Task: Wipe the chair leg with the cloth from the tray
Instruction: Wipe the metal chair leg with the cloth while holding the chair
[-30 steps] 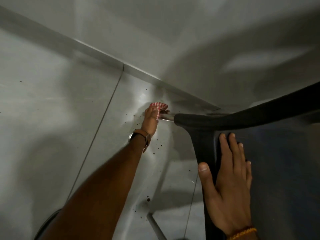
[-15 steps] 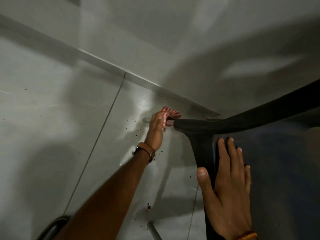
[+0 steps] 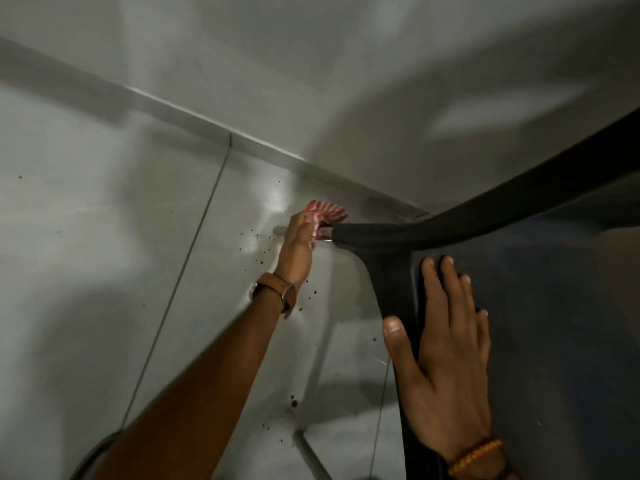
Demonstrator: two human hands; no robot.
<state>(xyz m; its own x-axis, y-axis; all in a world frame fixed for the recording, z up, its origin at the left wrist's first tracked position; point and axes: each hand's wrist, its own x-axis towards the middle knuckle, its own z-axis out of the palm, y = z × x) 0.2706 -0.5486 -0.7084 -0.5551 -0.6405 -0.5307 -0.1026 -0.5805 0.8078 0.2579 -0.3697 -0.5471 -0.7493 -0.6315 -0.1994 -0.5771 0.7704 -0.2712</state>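
The left hand (image 3: 297,241) grips the red-striped cloth (image 3: 325,213) around the chair leg (image 3: 325,233), at ten o'clock from the right hand (image 3: 446,368), which lies flat and open on the chair (image 3: 540,292).

A glossy grey tiled floor (image 3: 104,254) carries scattered dark specks (image 3: 258,252) and thin grout lines. It meets a pale plain wall (image 3: 346,64) along a light skirting strip (image 3: 180,114).
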